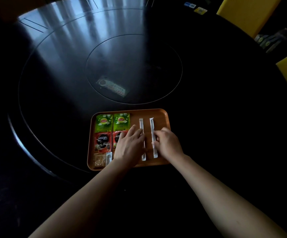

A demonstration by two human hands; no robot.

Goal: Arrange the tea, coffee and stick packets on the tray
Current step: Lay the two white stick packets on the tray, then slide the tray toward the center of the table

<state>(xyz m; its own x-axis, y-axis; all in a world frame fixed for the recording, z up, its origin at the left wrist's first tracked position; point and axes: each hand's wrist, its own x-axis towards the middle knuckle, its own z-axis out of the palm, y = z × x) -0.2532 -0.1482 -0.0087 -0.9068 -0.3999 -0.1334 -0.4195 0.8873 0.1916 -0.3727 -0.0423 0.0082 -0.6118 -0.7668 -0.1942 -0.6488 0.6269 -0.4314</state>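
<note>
A dark round table (53, 69) fills the view, with a round inset panel (134, 69) at its centre and a flat printed packet (111, 88) lying on that panel, too dim to read. Near the table's front edge sits a wooden tray (161, 117).

On the tray's left half, two green Lipton tea packets (112, 121) lie side by side at the far edge. Just in front of them are two red Nescafe coffee packets (103, 142), the right one partly covered by the left hand (130, 146). A small tan packet (99, 160) lies at the near left corner; what it holds is hard to make out.

On the right half, two white stick packets lie parallel, running front to back. The left hand rests flat with fingers spread loosely, grasping nothing; its fingertips touch the left stick packet (141, 124) and hide its middle. The right hand (169, 145) pinches the right stick packet (152, 127) between thumb and fingers around its middle, the packet still lying on the tray.

Yellow chairs (242, 12) stand at the upper right, cut off by the frame edge.
</note>
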